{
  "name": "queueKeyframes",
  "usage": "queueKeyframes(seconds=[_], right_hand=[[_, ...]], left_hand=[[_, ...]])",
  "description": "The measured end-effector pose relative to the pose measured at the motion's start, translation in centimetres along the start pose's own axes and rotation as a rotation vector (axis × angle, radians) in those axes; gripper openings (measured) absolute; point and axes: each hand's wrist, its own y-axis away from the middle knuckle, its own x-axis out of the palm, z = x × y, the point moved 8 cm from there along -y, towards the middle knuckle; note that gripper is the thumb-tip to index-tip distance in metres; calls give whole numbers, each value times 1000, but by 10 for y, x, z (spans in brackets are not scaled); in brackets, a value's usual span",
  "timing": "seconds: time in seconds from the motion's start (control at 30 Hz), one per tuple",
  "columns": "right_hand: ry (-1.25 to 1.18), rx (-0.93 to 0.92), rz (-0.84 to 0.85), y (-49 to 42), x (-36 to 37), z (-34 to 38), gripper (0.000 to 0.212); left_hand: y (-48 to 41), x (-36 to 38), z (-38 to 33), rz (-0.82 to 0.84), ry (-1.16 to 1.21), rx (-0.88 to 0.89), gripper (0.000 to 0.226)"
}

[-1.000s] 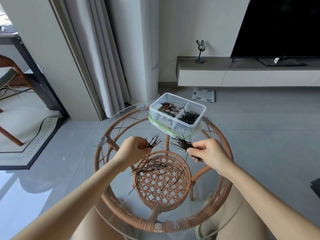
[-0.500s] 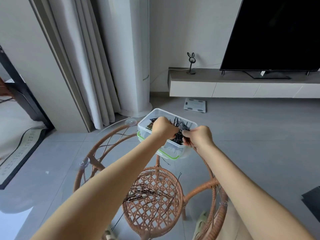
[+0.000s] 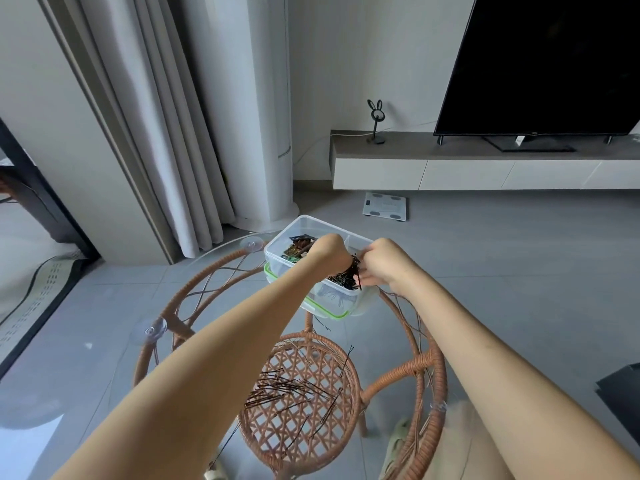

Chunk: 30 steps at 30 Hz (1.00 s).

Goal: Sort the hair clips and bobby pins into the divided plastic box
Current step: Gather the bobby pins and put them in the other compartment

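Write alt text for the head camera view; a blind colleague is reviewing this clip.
Both hands, left hand and right hand, reach into a clear divided plastic box on a round glass-topped rattan table, dropping dark bobby pins into its right compartment; hair clips fill the left. A loose pile of pins waits nearer the person.

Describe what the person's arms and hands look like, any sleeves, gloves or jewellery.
Both forearms are bare up to the frame edge, with no sleeves in view. The left hand and right hand wear no gloves, and no watch, bracelet or ring shows on the parts visible. The fingertips are partly hidden over the box, so their nails cannot be judged.
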Motion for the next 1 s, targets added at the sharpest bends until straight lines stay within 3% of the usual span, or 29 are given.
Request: queueKeyframes(seconds=[0.07, 0.2, 0.37, 0.47, 0.57, 0.7, 0.8, 0.9, 1.0], right_hand=[[-39, -20, 36, 9, -1, 4, 33], [-218, -39, 3, 28, -14, 4, 33], [-229, -84, -20, 46, -15, -9, 29], [-91, -112, -59, 54, -15, -30, 18], [286, -149, -22, 61, 2, -62, 19], [691, -162, -76, 67, 23, -92, 38], [715, -205, -140, 75, 49, -89, 44], [689, -329, -120, 97, 90, -75, 12], [626, -455, -25, 117, 126, -69, 26]], left_hand=[[-2, -6, 0, 7, 13, 54, 22], [5, -26, 13, -80, -13, 67, 24], [46, -49, 49, -161, 11, 91, 23], [77, -56, 84, -234, -84, 88, 24], [102, -50, 133, -221, -224, 69, 26], [123, -28, 192, -187, -377, 1, 45], [140, 9, 207, -127, -439, 16, 57], [148, 31, 194, -182, -470, 116, 84], [143, 34, 186, -218, -401, 129, 87]])
